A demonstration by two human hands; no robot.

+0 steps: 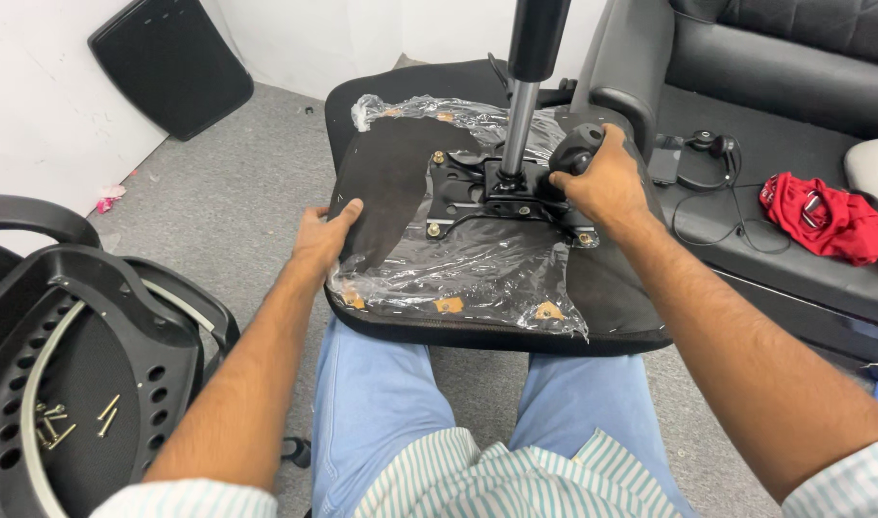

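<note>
While the seat (497, 288) lies upside down on the person's knees, the left hand (326, 236) presses flat and open on its left edge. Farther away, the right hand (604, 182) is closed around a black knob (575, 152) beside the mechanism plate (487, 197) and gas cylinder (527, 86).

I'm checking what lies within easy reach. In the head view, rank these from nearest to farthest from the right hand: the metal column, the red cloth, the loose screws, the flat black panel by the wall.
From the right hand:
1. Metal column, just left of it on the seat plate.
2. Red cloth, on the sofa to the right.
3. Flat black panel, far left against the wall.
4. Loose screws, lower left in the black chair part.
</note>
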